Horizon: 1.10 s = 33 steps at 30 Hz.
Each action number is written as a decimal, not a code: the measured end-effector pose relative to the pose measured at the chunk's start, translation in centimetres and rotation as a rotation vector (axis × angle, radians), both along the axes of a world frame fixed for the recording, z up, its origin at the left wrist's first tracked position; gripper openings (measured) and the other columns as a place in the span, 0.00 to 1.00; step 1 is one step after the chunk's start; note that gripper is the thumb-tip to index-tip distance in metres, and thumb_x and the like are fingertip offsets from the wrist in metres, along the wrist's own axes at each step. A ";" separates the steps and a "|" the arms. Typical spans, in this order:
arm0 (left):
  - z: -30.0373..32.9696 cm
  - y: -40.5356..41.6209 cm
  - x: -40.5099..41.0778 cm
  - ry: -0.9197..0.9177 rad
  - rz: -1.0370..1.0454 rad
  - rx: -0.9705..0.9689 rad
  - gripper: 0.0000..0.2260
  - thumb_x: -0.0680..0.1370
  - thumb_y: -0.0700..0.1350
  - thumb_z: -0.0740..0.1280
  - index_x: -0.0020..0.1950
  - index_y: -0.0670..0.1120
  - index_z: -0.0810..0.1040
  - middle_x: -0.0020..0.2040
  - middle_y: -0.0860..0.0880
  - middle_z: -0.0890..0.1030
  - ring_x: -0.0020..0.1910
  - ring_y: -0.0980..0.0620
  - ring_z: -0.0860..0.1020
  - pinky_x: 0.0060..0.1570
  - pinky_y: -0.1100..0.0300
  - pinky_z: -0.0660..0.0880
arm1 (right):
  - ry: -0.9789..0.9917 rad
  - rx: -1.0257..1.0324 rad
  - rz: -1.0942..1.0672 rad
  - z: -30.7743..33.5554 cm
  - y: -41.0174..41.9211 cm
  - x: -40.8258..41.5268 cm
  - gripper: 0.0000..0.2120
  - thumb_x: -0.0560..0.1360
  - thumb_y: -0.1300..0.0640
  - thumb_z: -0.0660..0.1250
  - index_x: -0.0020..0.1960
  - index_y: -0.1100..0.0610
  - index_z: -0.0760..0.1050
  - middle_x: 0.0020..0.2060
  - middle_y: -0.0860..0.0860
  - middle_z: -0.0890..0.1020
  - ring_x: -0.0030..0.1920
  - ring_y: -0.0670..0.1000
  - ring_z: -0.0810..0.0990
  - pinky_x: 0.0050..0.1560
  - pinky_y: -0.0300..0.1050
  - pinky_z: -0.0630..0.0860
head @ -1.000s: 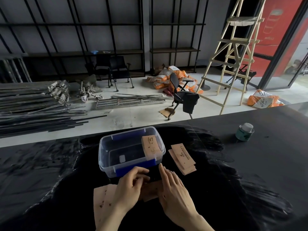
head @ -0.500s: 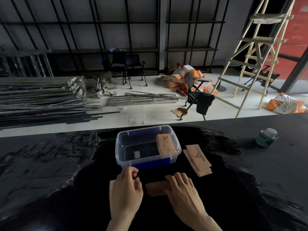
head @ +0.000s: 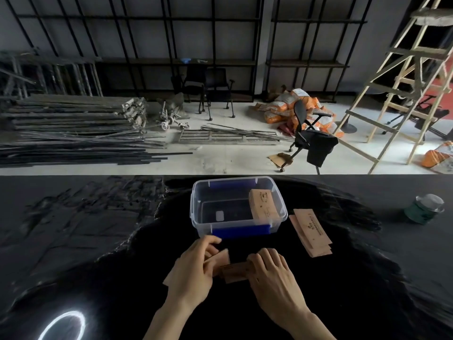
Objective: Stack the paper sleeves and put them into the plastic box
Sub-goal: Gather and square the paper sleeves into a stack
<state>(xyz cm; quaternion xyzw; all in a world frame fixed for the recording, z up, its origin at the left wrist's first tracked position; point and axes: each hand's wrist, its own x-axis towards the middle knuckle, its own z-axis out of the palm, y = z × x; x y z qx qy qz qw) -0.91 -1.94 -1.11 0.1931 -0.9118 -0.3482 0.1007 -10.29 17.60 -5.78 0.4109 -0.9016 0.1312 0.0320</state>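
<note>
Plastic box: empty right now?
No. A stack of paper sleeves already sits inside the plastic box, against its right wall.

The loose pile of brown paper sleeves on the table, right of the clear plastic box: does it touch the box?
Apart. The head view shows a strip of black table between the pile of brown paper sleeves and the clear plastic box.
</note>
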 end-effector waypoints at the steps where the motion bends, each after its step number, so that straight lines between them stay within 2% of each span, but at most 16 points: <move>1: 0.1 0.2 -0.1 0.026 -0.022 0.024 0.19 0.78 0.41 0.72 0.59 0.63 0.75 0.50 0.63 0.82 0.50 0.65 0.81 0.52 0.65 0.81 | 0.001 -0.007 0.008 0.0 -0.1 0.3 0.19 0.76 0.46 0.70 0.64 0.46 0.70 0.55 0.46 0.78 0.55 0.49 0.76 0.58 0.46 0.80; 3: 0.5 1.0 -0.7 0.042 -0.057 0.059 0.16 0.80 0.40 0.69 0.58 0.62 0.77 0.48 0.63 0.83 0.51 0.67 0.81 0.52 0.70 0.79 | -0.003 -0.031 0.005 -0.2 -0.2 0.7 0.22 0.76 0.47 0.71 0.67 0.48 0.69 0.56 0.47 0.78 0.56 0.50 0.78 0.59 0.47 0.81; 5: 0.6 2.0 -1.1 0.029 -0.107 0.159 0.16 0.81 0.38 0.66 0.57 0.61 0.77 0.50 0.62 0.84 0.51 0.68 0.82 0.51 0.71 0.80 | -0.041 -0.105 -0.033 -0.6 -0.7 0.9 0.34 0.76 0.47 0.71 0.78 0.50 0.62 0.62 0.47 0.76 0.62 0.50 0.76 0.63 0.46 0.78; 7: 0.4 3.0 -1.5 0.011 -0.156 0.230 0.16 0.82 0.37 0.65 0.58 0.61 0.75 0.53 0.61 0.85 0.52 0.67 0.83 0.54 0.65 0.83 | -0.094 -0.174 -0.051 -0.8 -1.1 0.9 0.45 0.76 0.47 0.73 0.84 0.49 0.50 0.70 0.47 0.72 0.68 0.48 0.72 0.68 0.46 0.73; 9: 0.1 3.3 -1.1 0.064 -0.112 0.258 0.14 0.82 0.38 0.64 0.58 0.58 0.74 0.54 0.58 0.84 0.53 0.63 0.84 0.54 0.59 0.84 | -0.088 -0.155 -0.003 -0.7 -2.2 1.2 0.50 0.75 0.47 0.76 0.84 0.48 0.45 0.74 0.47 0.71 0.71 0.49 0.70 0.72 0.46 0.68; 12: -0.1 3.2 -1.1 0.197 -0.002 0.340 0.08 0.83 0.38 0.63 0.57 0.51 0.73 0.53 0.52 0.84 0.51 0.56 0.84 0.52 0.54 0.85 | -0.038 -0.101 0.037 -0.2 -2.4 1.4 0.43 0.77 0.46 0.73 0.83 0.49 0.51 0.66 0.47 0.78 0.66 0.51 0.75 0.69 0.49 0.75; 14: -0.2 2.1 -0.7 0.252 0.162 0.243 0.10 0.81 0.36 0.65 0.55 0.52 0.74 0.52 0.55 0.82 0.50 0.60 0.82 0.51 0.59 0.83 | -0.037 -0.096 0.063 0.1 -2.0 1.2 0.33 0.79 0.48 0.68 0.79 0.48 0.59 0.60 0.47 0.79 0.60 0.52 0.77 0.62 0.51 0.80; 16: -0.4 0.3 0.3 0.227 0.309 0.068 0.12 0.78 0.38 0.69 0.54 0.55 0.73 0.51 0.57 0.80 0.51 0.62 0.80 0.49 0.63 0.80 | -0.042 -0.082 0.060 0.5 -1.6 1.0 0.25 0.80 0.48 0.65 0.76 0.47 0.65 0.60 0.48 0.78 0.59 0.52 0.77 0.59 0.50 0.80; 18: -0.9 -1.3 1.6 -0.017 0.377 -0.159 0.16 0.76 0.45 0.71 0.61 0.55 0.73 0.58 0.54 0.80 0.59 0.54 0.78 0.57 0.55 0.77 | -0.052 -0.067 0.056 0.8 -1.5 0.9 0.23 0.81 0.47 0.64 0.75 0.47 0.66 0.62 0.48 0.77 0.60 0.52 0.76 0.61 0.49 0.78; 19: -1.1 -1.8 2.2 -0.178 0.379 -0.252 0.21 0.75 0.49 0.71 0.67 0.55 0.71 0.64 0.53 0.79 0.65 0.49 0.76 0.63 0.52 0.74 | -0.060 -0.058 0.053 0.8 -1.4 0.9 0.24 0.81 0.47 0.63 0.76 0.47 0.66 0.62 0.48 0.77 0.61 0.53 0.75 0.61 0.49 0.77; 21: -1.6 -2.1 3.0 -0.351 0.332 -0.319 0.30 0.74 0.55 0.71 0.75 0.56 0.66 0.69 0.53 0.76 0.70 0.48 0.71 0.70 0.49 0.68 | -0.071 -0.043 0.052 0.8 -1.3 1.0 0.24 0.81 0.47 0.63 0.76 0.48 0.66 0.63 0.49 0.76 0.63 0.53 0.74 0.63 0.49 0.76; 23: -1.8 -2.2 3.3 -0.315 0.284 -0.298 0.31 0.74 0.53 0.72 0.75 0.58 0.66 0.66 0.55 0.78 0.67 0.50 0.74 0.68 0.51 0.70 | -0.071 -0.039 0.057 0.8 -1.2 1.0 0.24 0.80 0.46 0.62 0.75 0.47 0.66 0.63 0.48 0.76 0.63 0.53 0.73 0.63 0.49 0.75; 27: -1.6 -2.4 2.7 -0.113 0.176 -0.082 0.25 0.74 0.40 0.74 0.64 0.61 0.73 0.55 0.60 0.77 0.50 0.57 0.81 0.46 0.63 0.78 | -0.056 -0.072 0.061 0.7 -1.3 0.9 0.21 0.79 0.48 0.64 0.71 0.48 0.69 0.60 0.48 0.77 0.59 0.53 0.75 0.60 0.49 0.77; 28: -1.5 -2.3 2.4 -0.047 0.158 -0.029 0.22 0.75 0.39 0.73 0.60 0.61 0.75 0.52 0.61 0.78 0.48 0.59 0.82 0.44 0.66 0.78 | -0.049 -0.081 0.063 0.7 -1.5 0.9 0.21 0.78 0.49 0.66 0.70 0.48 0.69 0.60 0.49 0.78 0.59 0.53 0.76 0.59 0.49 0.78; 30: -1.0 -1.8 1.9 0.070 0.113 0.047 0.18 0.77 0.36 0.70 0.55 0.60 0.79 0.50 0.61 0.80 0.49 0.61 0.82 0.49 0.66 0.79 | -0.039 -0.105 0.063 0.6 -1.7 1.2 0.22 0.78 0.51 0.68 0.71 0.49 0.68 0.61 0.50 0.78 0.60 0.54 0.77 0.59 0.50 0.79; 33: -0.5 -0.6 1.2 0.129 0.034 0.149 0.19 0.79 0.33 0.64 0.54 0.58 0.81 0.51 0.59 0.83 0.52 0.62 0.82 0.52 0.69 0.79 | -0.123 -0.187 0.003 0.2 -1.8 1.4 0.35 0.80 0.52 0.68 0.81 0.51 0.55 0.73 0.51 0.71 0.71 0.53 0.70 0.71 0.53 0.74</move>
